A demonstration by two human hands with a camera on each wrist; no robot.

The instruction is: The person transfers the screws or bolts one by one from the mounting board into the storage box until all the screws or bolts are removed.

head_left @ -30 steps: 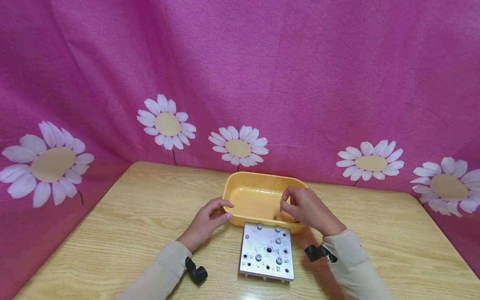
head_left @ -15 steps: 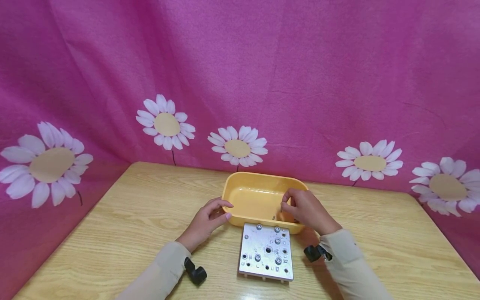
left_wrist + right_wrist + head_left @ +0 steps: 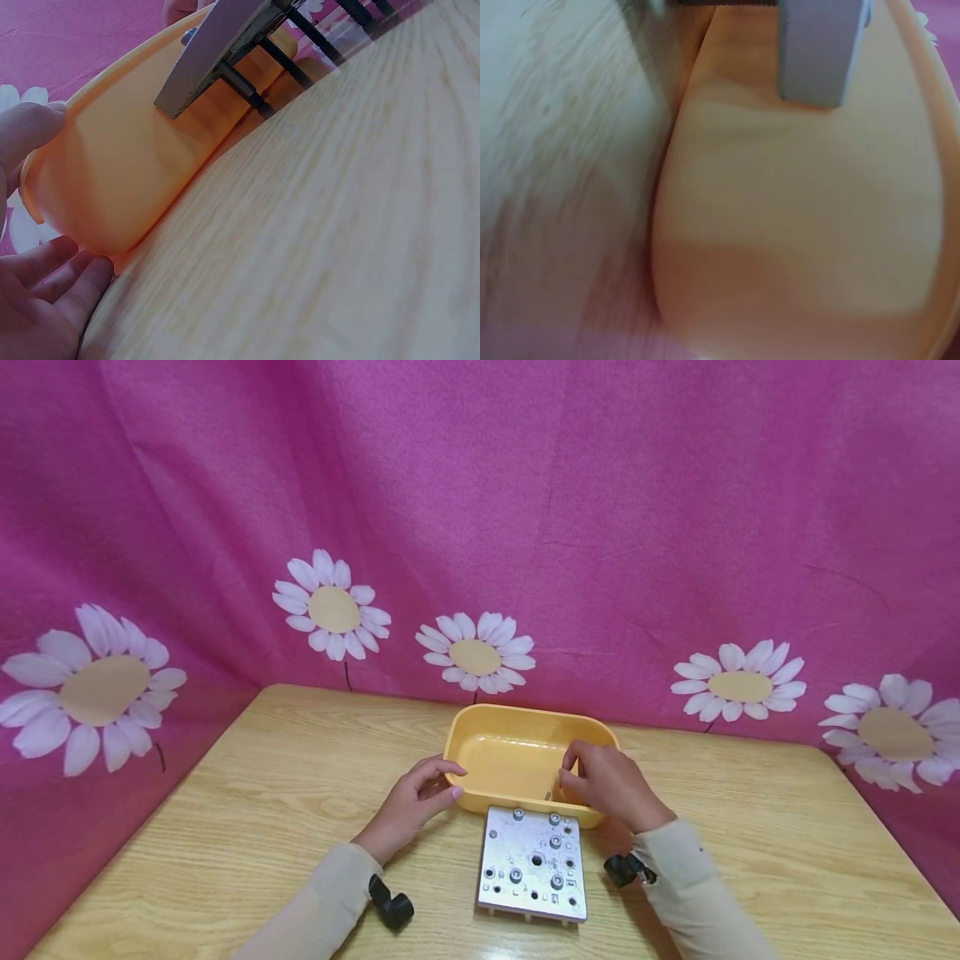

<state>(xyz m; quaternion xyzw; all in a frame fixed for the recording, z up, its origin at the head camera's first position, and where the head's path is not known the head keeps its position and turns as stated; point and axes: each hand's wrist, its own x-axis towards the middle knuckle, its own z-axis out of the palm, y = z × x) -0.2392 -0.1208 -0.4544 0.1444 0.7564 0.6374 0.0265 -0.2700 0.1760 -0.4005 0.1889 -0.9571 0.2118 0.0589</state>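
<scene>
My left hand [image 3: 408, 802] holds the left end of the yellow plastic tub [image 3: 480, 797]. In the left wrist view its thumb [image 3: 37, 129] lies on the rim while the fingers touch the lower outer wall. Inside the tub's right end, my right hand [image 3: 611, 781] has thumb and forefinger together around what seems a small screw, mostly hidden. Another small screw [image 3: 547, 796] lies on the tub floor beside those fingertips. The right wrist view shows the tub's outer wall [image 3: 795, 195], not the hand.
A metal plate [image 3: 528, 893] with holes and several socket-head bolts stands against the tub's near side. Threaded shafts [image 3: 285, 61] stick out beneath it, holding it above the wooden table [image 3: 300, 760]. Behind rises a pink flowered cloth [image 3: 600, 568].
My right hand has shifted slightly down and left inside the tub, its forearm moving left too. The left hand keeps its place on the tub; the plate has not moved.
</scene>
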